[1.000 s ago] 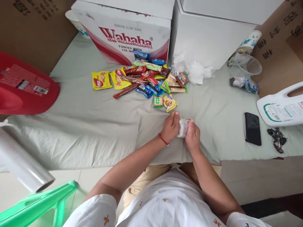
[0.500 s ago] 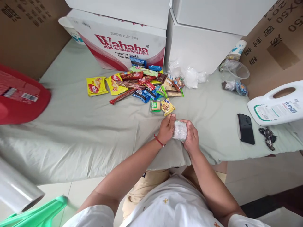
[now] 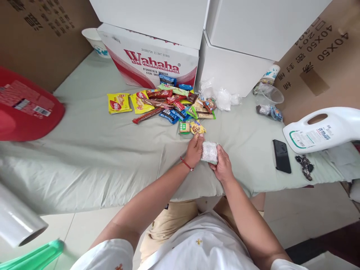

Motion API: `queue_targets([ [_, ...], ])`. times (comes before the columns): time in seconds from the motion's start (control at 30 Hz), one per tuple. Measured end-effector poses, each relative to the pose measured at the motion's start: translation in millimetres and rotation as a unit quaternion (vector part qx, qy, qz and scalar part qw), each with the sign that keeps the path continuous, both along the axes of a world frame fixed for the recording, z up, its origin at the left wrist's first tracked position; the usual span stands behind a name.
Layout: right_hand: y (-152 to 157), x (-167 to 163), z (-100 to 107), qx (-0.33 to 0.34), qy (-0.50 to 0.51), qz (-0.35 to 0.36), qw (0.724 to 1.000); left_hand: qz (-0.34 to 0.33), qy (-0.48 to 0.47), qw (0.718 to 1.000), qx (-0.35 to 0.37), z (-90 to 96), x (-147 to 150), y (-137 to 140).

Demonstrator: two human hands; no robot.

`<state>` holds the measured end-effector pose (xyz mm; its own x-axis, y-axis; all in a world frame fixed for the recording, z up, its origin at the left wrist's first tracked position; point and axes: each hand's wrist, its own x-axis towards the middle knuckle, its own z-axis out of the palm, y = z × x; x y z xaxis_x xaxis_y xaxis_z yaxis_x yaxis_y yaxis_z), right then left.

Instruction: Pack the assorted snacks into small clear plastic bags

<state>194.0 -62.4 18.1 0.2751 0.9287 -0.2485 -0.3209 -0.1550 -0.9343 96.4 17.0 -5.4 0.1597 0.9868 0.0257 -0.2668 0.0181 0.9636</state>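
Between my hands is a small square packet wrapped in clear plastic film, whitish and wrinkled; what lies inside is not clear. My left hand closes on its left edge, thumb upward. From the right side my right hand grips it, thumb along the edge and fingers beneath. Just beyond my left fingertips lie a yellow cookie packet and a green-and-clear biscuit packet. Farther back is a pile of snacks, with red stick wrappers, blue packets and two yellow bags, one of them the left yellow bag.
A Wahaha carton and white boxes stand behind. Crumpled clear plastic bags lie before them. At right are a white detergent bottle, a phone and keys. A red container and film roll are at left.
The view has shifted slightly. My right hand has turned a little around the wrapped packet, its fingers now showing below it. Both hands keep hold.
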Motion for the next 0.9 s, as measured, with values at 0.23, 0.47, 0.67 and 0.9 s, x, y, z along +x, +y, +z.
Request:
queue_targets([
  [0.23,4,0,3,-0.003,0.053,0.015,0.998,0.03,0.048,0.998,0.021,-0.6,-5,0],
  [0.47,-8,11,4,-0.036,-0.006,0.08,0.996,0.016,0.106,0.993,0.056,6.1,-9,-6],
  [0.67,-13,27,27,-0.045,-0.019,0.171,0.984,-0.037,0.016,0.999,-0.029,6.3,-5,-12],
  [0.9,15,156,51,-0.168,-0.195,-0.01,0.966,-0.098,0.052,0.993,-0.042,5.5,-4,-11],
])
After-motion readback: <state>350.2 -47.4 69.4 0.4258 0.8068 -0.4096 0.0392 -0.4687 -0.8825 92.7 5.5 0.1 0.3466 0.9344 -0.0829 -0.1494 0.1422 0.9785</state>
